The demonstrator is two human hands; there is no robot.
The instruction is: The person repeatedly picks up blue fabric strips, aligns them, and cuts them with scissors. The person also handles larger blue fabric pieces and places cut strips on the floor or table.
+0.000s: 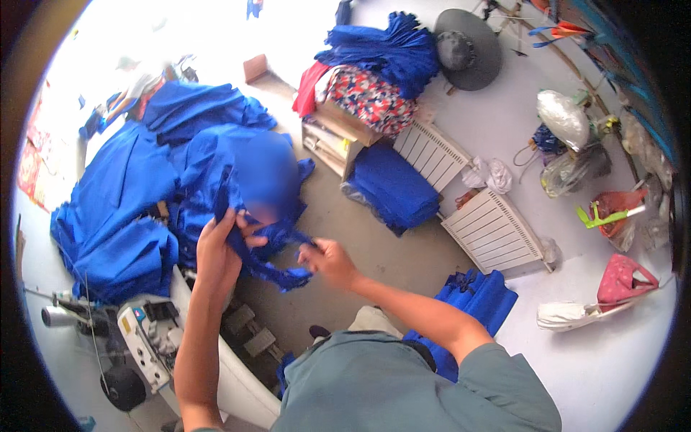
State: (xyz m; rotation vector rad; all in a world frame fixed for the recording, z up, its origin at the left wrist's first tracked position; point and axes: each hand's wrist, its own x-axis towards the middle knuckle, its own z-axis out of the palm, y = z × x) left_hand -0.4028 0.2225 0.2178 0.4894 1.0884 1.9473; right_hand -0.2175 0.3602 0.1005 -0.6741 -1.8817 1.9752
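My left hand (222, 248) is closed on a narrow strip of blue fabric (270, 272), with part of it standing up beside the fingers. To the right, my right hand (327, 261) pinches the other part of the strip, which sags in a loop between both hands. Behind my left hand lies a large heap of blue cloth (129, 187), spread across the work table. A round patch over the cloth just beyond my hands is blurred, so its detail is hidden. Near my left forearm stands a white sewing machine (147, 345).
A black thread cone (122, 389) sits by the machine. Folded blue cloth (396, 187) lies ahead right, and another blue stack (468, 302) is beside my right arm. White slatted panels (497, 230), a dark hat (468, 50) and hanging bags (565, 119) line the wall.
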